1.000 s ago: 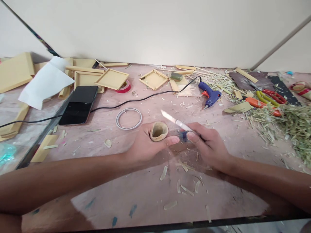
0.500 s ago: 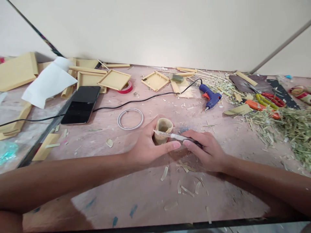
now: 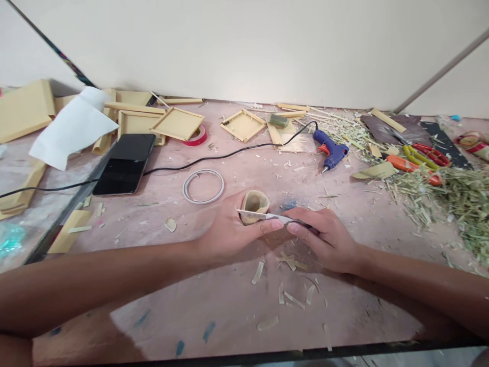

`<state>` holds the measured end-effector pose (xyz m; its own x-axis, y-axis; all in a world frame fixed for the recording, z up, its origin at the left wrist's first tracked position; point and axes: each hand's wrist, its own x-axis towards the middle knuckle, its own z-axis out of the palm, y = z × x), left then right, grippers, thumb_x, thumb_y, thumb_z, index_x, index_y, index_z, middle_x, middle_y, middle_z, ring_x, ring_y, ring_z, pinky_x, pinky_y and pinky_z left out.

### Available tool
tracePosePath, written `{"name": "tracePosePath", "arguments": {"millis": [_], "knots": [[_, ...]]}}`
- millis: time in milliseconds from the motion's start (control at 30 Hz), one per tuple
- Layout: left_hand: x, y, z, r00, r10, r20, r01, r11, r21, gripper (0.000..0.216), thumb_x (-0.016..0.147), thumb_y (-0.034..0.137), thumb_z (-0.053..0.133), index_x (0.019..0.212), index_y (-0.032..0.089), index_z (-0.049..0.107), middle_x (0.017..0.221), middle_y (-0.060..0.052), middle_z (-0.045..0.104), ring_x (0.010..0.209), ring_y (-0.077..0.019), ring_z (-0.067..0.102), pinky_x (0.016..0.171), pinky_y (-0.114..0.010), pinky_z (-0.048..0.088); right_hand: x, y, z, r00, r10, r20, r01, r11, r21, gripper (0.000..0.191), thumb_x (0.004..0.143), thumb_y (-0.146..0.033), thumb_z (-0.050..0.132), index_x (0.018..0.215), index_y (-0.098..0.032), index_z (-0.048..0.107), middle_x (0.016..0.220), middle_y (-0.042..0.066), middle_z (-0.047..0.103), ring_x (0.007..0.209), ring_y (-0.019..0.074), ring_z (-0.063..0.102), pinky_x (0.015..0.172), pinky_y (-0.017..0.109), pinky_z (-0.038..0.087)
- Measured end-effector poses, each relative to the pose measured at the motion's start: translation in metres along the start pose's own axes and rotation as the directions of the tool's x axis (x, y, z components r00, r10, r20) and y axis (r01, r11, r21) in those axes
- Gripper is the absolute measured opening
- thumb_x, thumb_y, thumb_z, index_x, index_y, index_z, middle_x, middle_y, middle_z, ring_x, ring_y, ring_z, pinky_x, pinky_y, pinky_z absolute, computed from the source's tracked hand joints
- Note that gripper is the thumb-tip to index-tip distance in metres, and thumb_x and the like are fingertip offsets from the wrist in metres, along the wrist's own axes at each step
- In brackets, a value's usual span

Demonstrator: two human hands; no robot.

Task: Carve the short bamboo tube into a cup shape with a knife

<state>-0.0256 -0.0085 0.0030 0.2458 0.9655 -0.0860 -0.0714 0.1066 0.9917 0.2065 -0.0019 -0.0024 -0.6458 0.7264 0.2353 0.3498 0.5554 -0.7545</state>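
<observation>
My left hand (image 3: pixel 233 224) is closed round a short, hollow, pale tan tube (image 3: pixel 255 200), its open end facing up towards me. In my right hand (image 3: pixel 324 237) is a craft knife (image 3: pixel 280 218), held by its dark grip. The blade lies across the near rim of the tube, pointing left, and my left thumb rests along the knife's light-coloured middle part. The tube's lower part is hidden by my left hand. Thin curled shavings (image 3: pixel 294 299) lie on the table below my hands.
A tape roll (image 3: pixel 204 186) and a black phone (image 3: pixel 124 164) lie to the left. A blue glue gun (image 3: pixel 331 150) trails its cord (image 3: pixel 214 159) across the table. Pliers (image 3: pixel 424 157) and a heap of shredded straw (image 3: pixel 462 199) are at the right. Small wooden trays (image 3: pixel 243 126) lie behind.
The knife blade has tilted slightly and sits a little lower on the near rim. The tube has turned slightly in my left hand. Both hands keep their hold.
</observation>
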Motion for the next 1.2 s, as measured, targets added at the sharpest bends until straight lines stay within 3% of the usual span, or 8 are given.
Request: {"name": "tracePosePath", "arguments": {"millis": [167, 300, 433, 533, 767, 867, 1000, 1200], "knots": [[0.001, -0.008, -0.003, 1.000, -0.009, 0.014, 0.009, 0.999, -0.031, 0.043, 0.076, 0.042, 0.097, 0.080, 0.019, 0.060, 0.073, 0.001, 0.060, 0.069, -0.0146, 0.057, 0.063, -0.029, 0.045, -0.004, -0.003, 0.002, 0.999, 0.038, -0.004, -0.038, 0.999, 0.009, 0.028, 0.116, -0.034, 0.050, 0.123, -0.025, 0.075, 0.107, 0.004, 0.083, 0.091, 0.0178, 0.078, 0.078, 0.028, 0.054], [0.001, -0.007, -0.001, 1.000, -0.002, 0.012, 0.002, 1.000, 0.012, 0.043, 0.082, 0.045, 0.091, 0.074, 0.019, 0.058, 0.067, 0.002, 0.054, 0.064, -0.0130, 0.052, 0.059, -0.027, 0.041, -0.001, -0.006, 0.005, 0.993, 0.090, -0.076, -0.087, 0.995, 0.046, 0.028, 0.116, -0.034, 0.050, 0.122, -0.025, 0.076, 0.104, 0.003, 0.082, 0.088, 0.0174, 0.076, 0.077, 0.028, 0.055], [0.001, 0.000, -0.001, 0.997, 0.081, -0.014, -0.079, 0.991, 0.103, 0.040, 0.085, 0.039, 0.087, 0.068, 0.018, 0.057, 0.064, 0.003, 0.051, 0.061, -0.0109, 0.046, 0.056, -0.026, 0.036, 0.001, -0.005, 0.003, 0.975, 0.144, -0.169, -0.131, 0.988, 0.084, 0.030, 0.115, -0.037, 0.050, 0.115, -0.024, 0.077, 0.094, 0.001, 0.078, 0.082, 0.0171, 0.071, 0.072, 0.027, 0.053], [0.002, 0.002, -0.003, 0.989, 0.147, -0.006, -0.146, 0.984, 0.107, 0.038, 0.084, 0.039, 0.089, 0.074, 0.018, 0.059, 0.069, 0.003, 0.053, 0.064, -0.0109, 0.047, 0.059, -0.026, 0.038, 0.001, -0.002, 0.001, 0.970, 0.121, -0.212, -0.104, 0.991, 0.087, 0.028, 0.115, -0.037, 0.051, 0.115, -0.023, 0.076, 0.095, 0.002, 0.078, 0.083, 0.0168, 0.071, 0.072, 0.027, 0.052], [0.001, -0.005, -0.009, 0.976, 0.205, 0.077, -0.208, 0.978, 0.029, 0.040, 0.085, 0.036, 0.092, 0.104, 0.021, 0.061, 0.090, 0.002, 0.061, 0.076, -0.0127, 0.056, 0.069, -0.025, 0.044, 0.001, -0.003, 0.001, 0.995, 0.071, -0.065, -0.070, 0.997, 0.015, 0.027, 0.114, -0.036, 0.051, 0.110, -0.021, 0.074, 0.089, 0.001, 0.077, 0.074, 0.0142, 0.067, 0.069, 0.025, 0.048], [0.001, -0.006, -0.008, 0.974, 0.208, 0.090, -0.214, 0.975, 0.061, 0.039, 0.085, 0.033, 0.091, 0.107, 0.022, 0.061, 0.093, 0.001, 0.061, 0.079, -0.0134, 0.057, 0.071, -0.026, 0.046, 0.002, -0.003, 0.002, 0.997, 0.062, -0.038, -0.061, 0.998, 0.024, 0.029, 0.115, -0.035, 0.050, 0.108, -0.020, 0.074, 0.091, 0.002, 0.077, 0.076, 0.0138, 0.067, 0.072, 0.025, 0.049], [0.002, -0.008, -0.005, 0.988, 0.146, 0.047, -0.150, 0.985, 0.081, 0.040, 0.083, 0.027, 0.089, 0.109, 0.023, 0.059, 0.088, 0.002, 0.062, 0.076, -0.0146, 0.058, 0.071, -0.027, 0.047, 0.001, -0.001, 0.002, 0.993, 0.068, -0.097, -0.063, 0.997, 0.050, 0.026, 0.114, -0.033, 0.053, 0.108, -0.020, 0.074, 0.088, 0.000, 0.075, 0.074, 0.0126, 0.065, 0.069, 0.024, 0.046], [0.004, -0.017, -0.004, 0.995, 0.104, -0.001, -0.104, 0.993, 0.057, 0.031, 0.086, 0.027, 0.087, 0.099, 0.022, 0.059, 0.081, 0.003, 0.062, 0.073, -0.0143, 0.058, 0.070, -0.028, 0.046, 0.000, -0.001, 0.000, 0.985, 0.109, -0.133, -0.102, 0.993, 0.062, 0.022, 0.109, -0.033, 0.059, 0.097, -0.018, 0.069, 0.066, -0.007, 0.052, 0.056, 0.0096, 0.044, 0.055, 0.024, 0.034]]}}
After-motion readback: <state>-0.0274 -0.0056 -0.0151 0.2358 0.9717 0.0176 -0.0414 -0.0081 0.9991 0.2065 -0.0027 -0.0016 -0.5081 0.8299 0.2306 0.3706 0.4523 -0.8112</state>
